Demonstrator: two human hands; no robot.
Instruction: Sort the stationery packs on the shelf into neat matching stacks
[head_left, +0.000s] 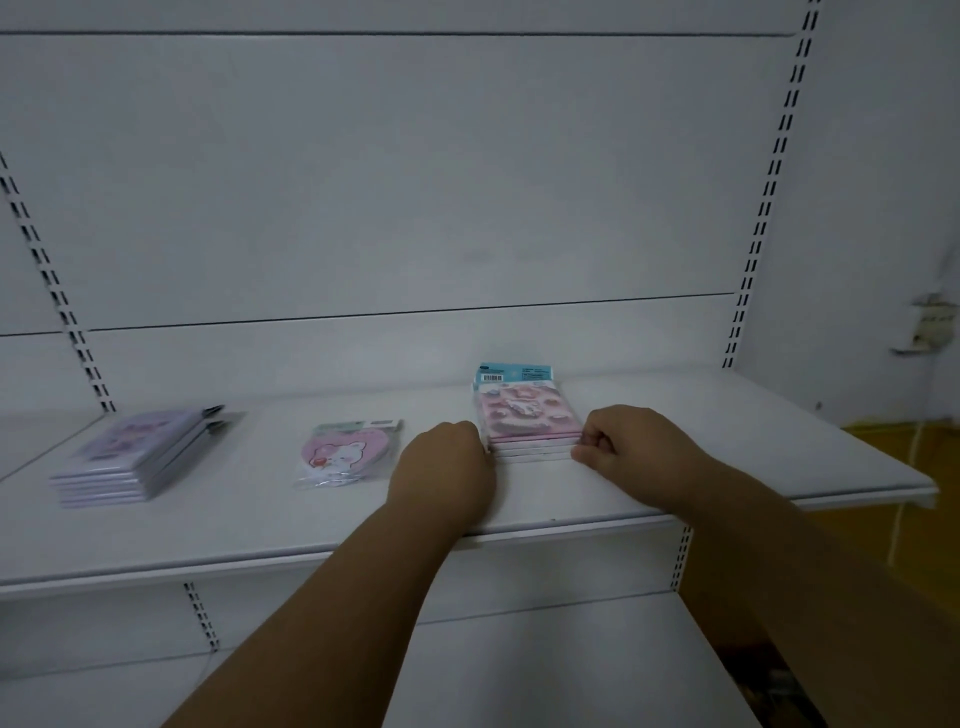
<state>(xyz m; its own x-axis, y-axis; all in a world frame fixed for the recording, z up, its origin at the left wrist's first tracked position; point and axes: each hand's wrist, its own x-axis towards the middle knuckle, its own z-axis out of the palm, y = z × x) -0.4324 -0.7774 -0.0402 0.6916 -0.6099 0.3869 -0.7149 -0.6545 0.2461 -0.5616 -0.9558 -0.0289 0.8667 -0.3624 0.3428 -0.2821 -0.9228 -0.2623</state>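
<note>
Squaring step: left hand and right hand, fingers curled, clasp pink stack mid-frame by its sides; next, probably check edges flush.

All on the shelf, placed rel. to the middle pack: it lies flat, alone, approx. centre. Well to its left, a stack of packs w/ clips at the back end. To its right, a second stack, set a bit further back. Left hand sits betw. middle pack & second stack, touching that stack's left side; right hand touches its right side.
</note>
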